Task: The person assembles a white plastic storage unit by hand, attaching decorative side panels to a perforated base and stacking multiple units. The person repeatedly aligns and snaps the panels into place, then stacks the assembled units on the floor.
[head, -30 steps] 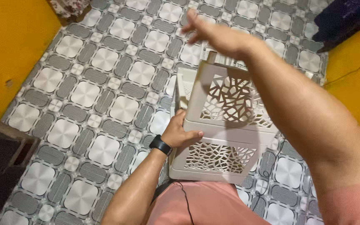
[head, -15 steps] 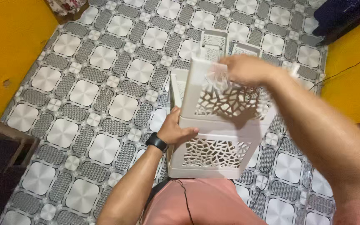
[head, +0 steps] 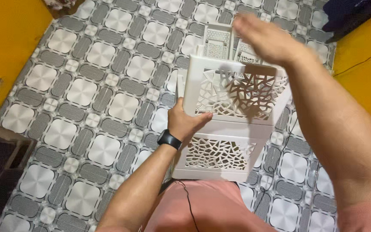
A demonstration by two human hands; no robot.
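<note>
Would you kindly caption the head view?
Left hand grips stacked white cut-out crates; right hand raised above.

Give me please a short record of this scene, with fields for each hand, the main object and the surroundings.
Left hand: grips the left edge of the white cut-out plastic unit, thumb on its front.
Right hand: raised above the unit's top, open, blurred, touching nothing.
Unit: two stacked tiers with lattice fronts.
Behind it: loose white panels on the floor.
Floor: grey and white patterned covering.
Walls: yellow.
Wrist: black watch.
</note>
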